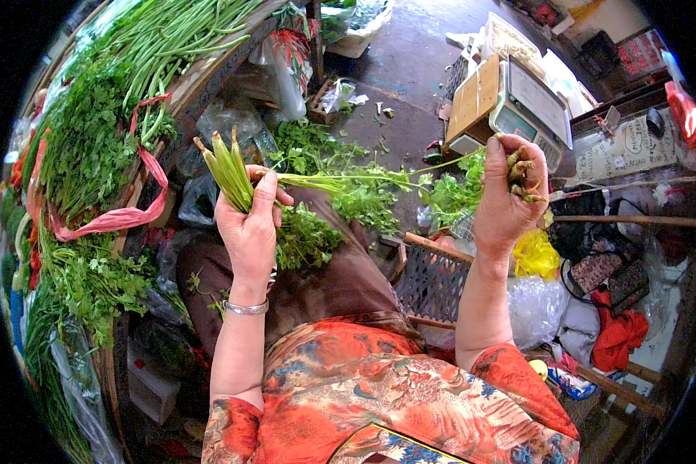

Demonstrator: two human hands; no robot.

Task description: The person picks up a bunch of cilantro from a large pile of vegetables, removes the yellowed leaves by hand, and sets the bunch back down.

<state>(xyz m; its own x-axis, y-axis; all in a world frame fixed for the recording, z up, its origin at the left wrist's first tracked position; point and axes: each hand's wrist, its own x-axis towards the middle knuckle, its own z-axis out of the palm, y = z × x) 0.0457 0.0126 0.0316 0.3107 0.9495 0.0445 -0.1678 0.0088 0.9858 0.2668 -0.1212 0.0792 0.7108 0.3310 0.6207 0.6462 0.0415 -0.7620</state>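
Observation:
My left hand, with a silver bangle at the wrist, grips a small bunch of green leafy-herb stems. The pale cut ends point up and away. Leafy tops hang below the hand over my lap. In the curled fingers of my right hand are several short brownish root ends. Its thumb and forefinger pinch the end of one thin stem, which stretches left towards the bunch. Whether that stem is still joined to the bunch cannot be made out.
A stall at left bears long beans, leafy herbs and a pink plastic strip. Loose greens lie on the floor ahead. At right are a weighing scale, a slatted basket and plastic bags.

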